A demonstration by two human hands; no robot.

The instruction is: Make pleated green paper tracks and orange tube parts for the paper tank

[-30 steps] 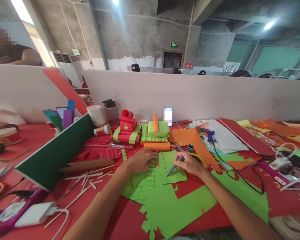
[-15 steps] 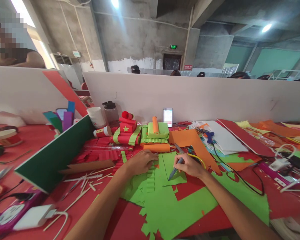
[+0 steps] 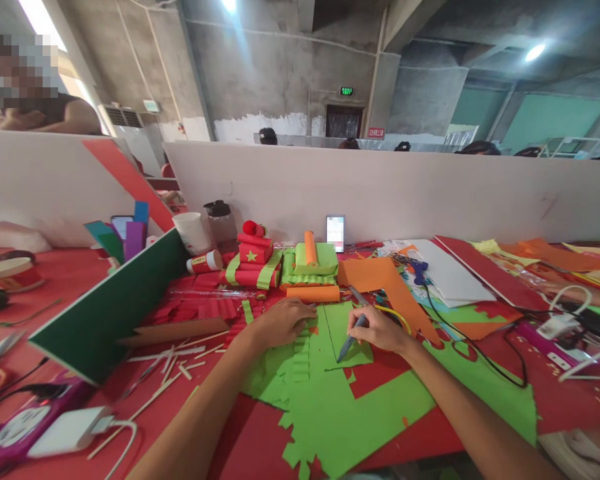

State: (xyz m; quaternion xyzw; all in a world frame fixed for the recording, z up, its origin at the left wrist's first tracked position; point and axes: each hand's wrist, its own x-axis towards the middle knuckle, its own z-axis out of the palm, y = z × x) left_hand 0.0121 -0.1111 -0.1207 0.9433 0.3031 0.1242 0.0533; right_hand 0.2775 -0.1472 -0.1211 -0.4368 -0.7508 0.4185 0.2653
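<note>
In my right hand [image 3: 373,328] is a grey marker pen [image 3: 353,341], its tip down on a green paper piece [image 3: 350,333]. A dark pen line runs down that piece, left of the tip. My left hand [image 3: 286,323] lies on the left part of the paper, fingers slightly bent and palm down, holding nothing that shows. Beneath is a larger green sheet [image 3: 360,423] with jagged cut edges. Just beyond my hands lie an orange paper roll [image 3: 313,294] and an orange L-shaped sheet [image 3: 367,270].
Behind stand a red paper tank model [image 3: 255,257], a green one [image 3: 320,260] and a phone [image 3: 335,233]. A dark green board [image 3: 115,307] leans at left, near thin sticks [image 3: 167,373]. A blue glue gun [image 3: 419,272] trails a black cable at right. Another person's arm [image 3: 575,293] reaches in there.
The pen and my hands keep nearly the same place. Another person's arm has come in at the right edge. The person at upper left has shifted slightly.
</note>
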